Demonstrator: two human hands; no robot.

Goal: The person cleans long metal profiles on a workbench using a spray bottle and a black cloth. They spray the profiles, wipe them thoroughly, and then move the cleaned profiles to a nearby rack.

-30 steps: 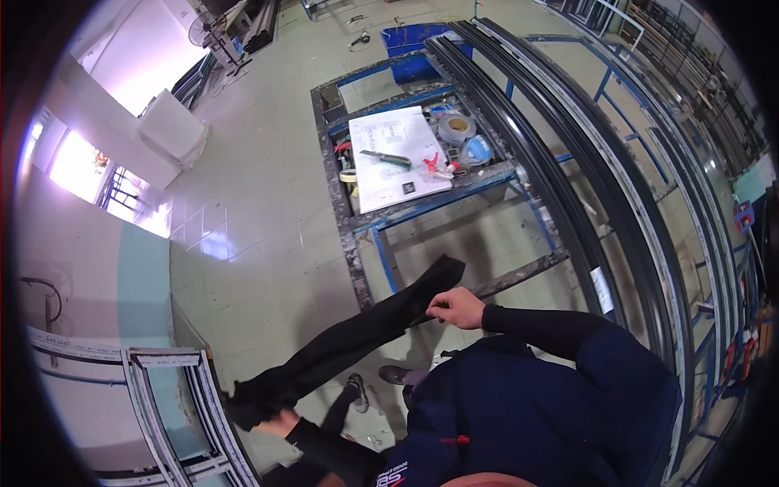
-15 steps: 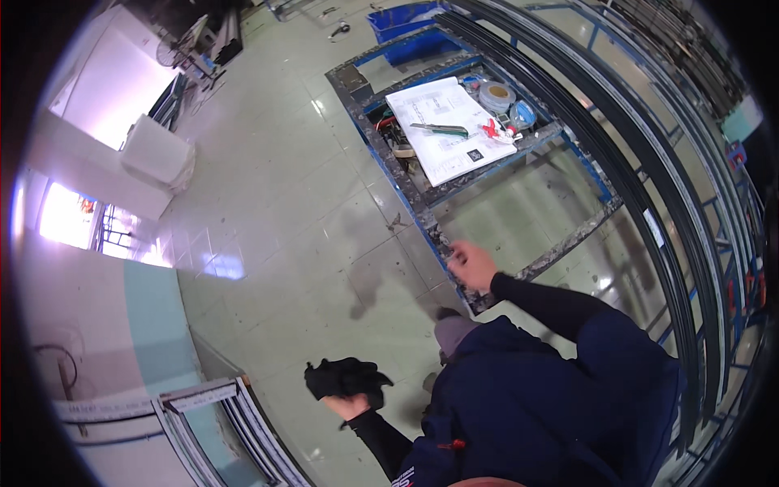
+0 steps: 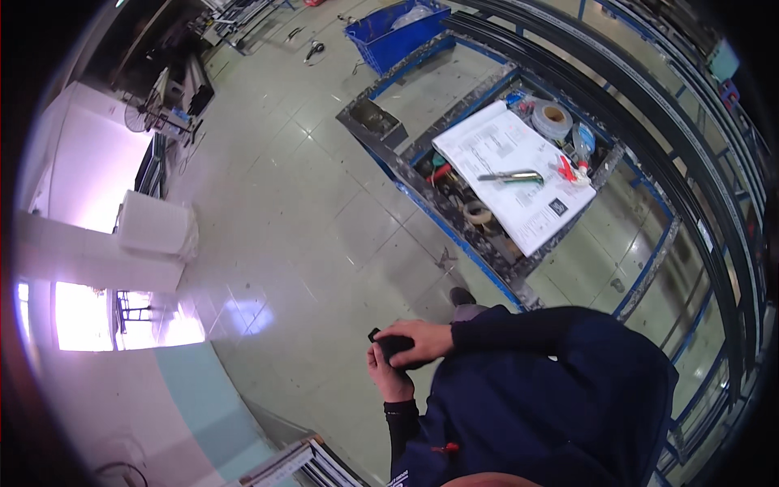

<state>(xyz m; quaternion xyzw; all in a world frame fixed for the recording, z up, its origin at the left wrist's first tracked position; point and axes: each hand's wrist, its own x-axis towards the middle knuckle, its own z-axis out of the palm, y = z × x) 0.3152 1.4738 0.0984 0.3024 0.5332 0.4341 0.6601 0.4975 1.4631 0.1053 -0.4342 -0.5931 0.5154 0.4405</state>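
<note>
In front of my body, my two bare hands meet over a bunched black glove (image 3: 395, 347). The fingers of my left hand (image 3: 389, 377) are curled up against it from below. My right hand (image 3: 423, 338) lies over its top with bent fingers wrapped round it. Most of the glove is hidden by the hands, and only a dark lump and a small tip show. Ahead to the right, a utility knife (image 3: 519, 177) lies on white printed sheets (image 3: 487, 146) on a blue-framed cart (image 3: 466, 235). Red-handled pliers or clippers (image 3: 566, 168) rest at the sheets' right edge.
A tape roll (image 3: 552, 120) and a clear bottle (image 3: 583, 140) sit in the cart's tray. Long dark profiles (image 3: 649, 162) run along the right side. A blue bin (image 3: 393, 36) stands at the far end. Metal frames (image 3: 304, 467) lean at the lower left.
My right hand has come off the cart's near edge and joined my left hand on the glove. The left hand has moved right and up. The view has shifted.
</note>
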